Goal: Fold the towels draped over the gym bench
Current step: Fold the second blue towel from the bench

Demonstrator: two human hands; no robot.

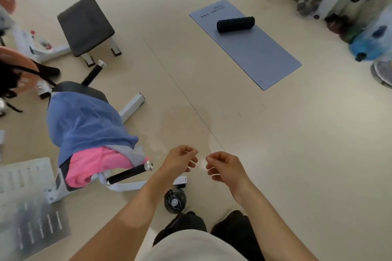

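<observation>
A gym bench (129,110) with a black pad and white frame stands at the left. Draped over it lie a blue towel (84,121), a grey towel (131,152) under its lower edge, and a pink towel (93,165) at the near end. My left hand (180,160) and my right hand (224,166) hover side by side over the bare floor, to the right of the bench's near end. The fingers of both hands are loosely curled and hold nothing. Neither hand touches a towel.
A second black bench (87,25) stands further back. A grey exercise mat (254,53) with a black foam roller (235,24) lies to the right. A black kettlebell (175,201) sits by my feet. Grey panels (27,203) lie at the lower left, bottles and clutter at the far right.
</observation>
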